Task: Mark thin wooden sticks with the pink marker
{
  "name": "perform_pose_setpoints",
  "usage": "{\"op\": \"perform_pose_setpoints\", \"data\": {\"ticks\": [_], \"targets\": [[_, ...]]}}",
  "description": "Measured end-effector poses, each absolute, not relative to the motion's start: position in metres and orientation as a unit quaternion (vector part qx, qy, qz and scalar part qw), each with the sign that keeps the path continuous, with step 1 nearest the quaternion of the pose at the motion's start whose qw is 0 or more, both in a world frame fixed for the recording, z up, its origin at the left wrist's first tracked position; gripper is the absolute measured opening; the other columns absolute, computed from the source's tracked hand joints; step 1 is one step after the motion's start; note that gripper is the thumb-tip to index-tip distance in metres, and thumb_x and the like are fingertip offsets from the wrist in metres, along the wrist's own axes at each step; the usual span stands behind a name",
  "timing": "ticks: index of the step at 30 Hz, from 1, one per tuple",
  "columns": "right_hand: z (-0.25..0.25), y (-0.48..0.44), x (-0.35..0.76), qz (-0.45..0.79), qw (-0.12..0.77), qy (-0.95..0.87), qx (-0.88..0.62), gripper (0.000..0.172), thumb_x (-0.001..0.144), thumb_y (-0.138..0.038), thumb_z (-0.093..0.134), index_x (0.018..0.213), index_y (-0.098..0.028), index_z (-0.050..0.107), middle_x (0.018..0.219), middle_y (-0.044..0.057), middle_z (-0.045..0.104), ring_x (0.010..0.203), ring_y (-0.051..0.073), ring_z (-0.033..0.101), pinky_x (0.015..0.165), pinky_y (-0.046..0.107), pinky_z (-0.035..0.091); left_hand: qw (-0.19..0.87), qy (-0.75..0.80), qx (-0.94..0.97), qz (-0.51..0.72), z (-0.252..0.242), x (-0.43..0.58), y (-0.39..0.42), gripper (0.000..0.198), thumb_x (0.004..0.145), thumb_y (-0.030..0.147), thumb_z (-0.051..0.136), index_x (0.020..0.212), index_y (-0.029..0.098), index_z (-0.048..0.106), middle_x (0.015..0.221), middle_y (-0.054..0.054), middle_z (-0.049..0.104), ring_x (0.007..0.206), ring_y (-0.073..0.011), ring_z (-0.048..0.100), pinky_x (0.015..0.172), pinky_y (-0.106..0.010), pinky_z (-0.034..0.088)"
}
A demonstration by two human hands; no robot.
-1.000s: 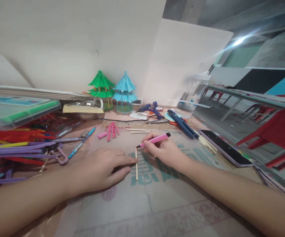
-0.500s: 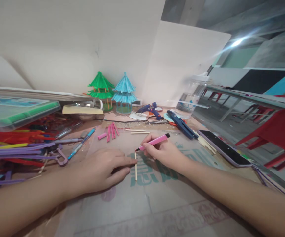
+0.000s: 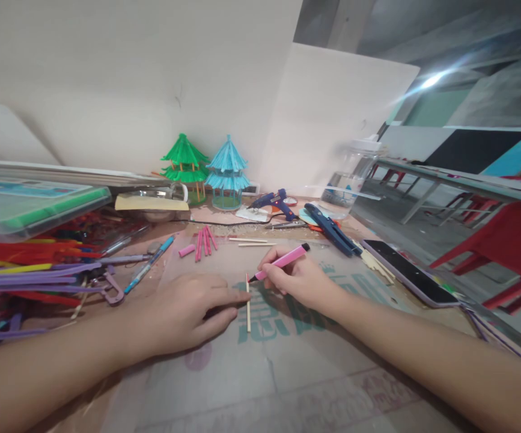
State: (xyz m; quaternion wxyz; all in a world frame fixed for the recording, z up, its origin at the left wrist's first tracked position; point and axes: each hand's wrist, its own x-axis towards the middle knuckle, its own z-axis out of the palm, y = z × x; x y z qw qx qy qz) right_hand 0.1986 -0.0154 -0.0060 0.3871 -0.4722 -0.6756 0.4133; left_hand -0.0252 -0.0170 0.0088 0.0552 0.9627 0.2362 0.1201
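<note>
A pale wooden stick (image 3: 248, 316) lies lengthwise on a translucent printed plastic sheet (image 3: 224, 391), its far end tinted pink. My left hand (image 3: 197, 307) rests flat beside it, fingers stretched out, the index fingertip touching the stick's middle. In my right hand (image 3: 289, 279) is a pink marker (image 3: 289, 257), gripped like a pen, its dark tip against the stick's far end. Several pink-coloured sticks (image 3: 205, 242) lie beyond my left hand, next to a pink marker cap (image 3: 187, 251). Two more pale sticks (image 3: 255, 244) lie past the marker.
Green (image 3: 183, 159) and blue (image 3: 228, 171) pagoda models stand at the back near a glue gun (image 3: 273, 203). Blue-handled cutters (image 3: 330, 228), a phone (image 3: 408, 270) and a water bottle (image 3: 353, 174) sit at right. Pipe cleaners (image 3: 35, 276) and a plastic case (image 3: 39, 204) crowd the left.
The marker tip has shifted slightly down along the stick, and pink now shows at the stick's far end. My left hand holds its place.
</note>
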Motion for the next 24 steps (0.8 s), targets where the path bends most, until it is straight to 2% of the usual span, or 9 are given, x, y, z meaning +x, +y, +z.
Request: {"op": "perform_pose_setpoints", "data": {"ticks": [11,20,24], "targets": [[-0.0071,-0.013,0.1972,0.366,0.409,-0.685,-0.479,0.011,0.082,-0.03,0.055,0.08,-0.019,0.055,0.054,-0.005,0.052,0.045,0.01,0.044,0.047,0.023,0.036,0.048,0.247,0.962,0.108,0.0106,-0.0249,-0.0178,0.032,0.096,0.026,0.045,0.12,0.025,0.065,0.093,-0.004,0.071,0.081,-0.019,0.065,0.076,-0.03,0.047],[-0.0038,-0.0179,0.1976,0.416,0.377,-0.689,-0.458,0.007,0.078,-0.023,0.056,0.073,-0.018,0.055,0.055,-0.003,0.057,0.043,0.008,0.044,0.043,0.02,0.035,0.03,0.244,0.963,0.111,0.0107,-0.0251,-0.0178,0.031,0.096,0.027,0.044,0.118,0.027,0.065,0.081,-0.002,0.068,0.072,-0.0178,0.064,0.069,-0.028,0.045],[-0.004,-0.0168,0.1976,0.383,0.399,-0.69,-0.467,0.008,0.079,-0.026,0.057,0.076,-0.019,0.056,0.057,-0.003,0.057,0.044,0.008,0.044,0.044,0.021,0.037,0.029,0.24,0.965,0.105,0.0103,-0.0254,-0.0172,0.032,0.097,0.028,0.042,0.12,0.027,0.064,0.083,-0.002,0.068,0.073,-0.0173,0.063,0.07,-0.028,0.045]]}}
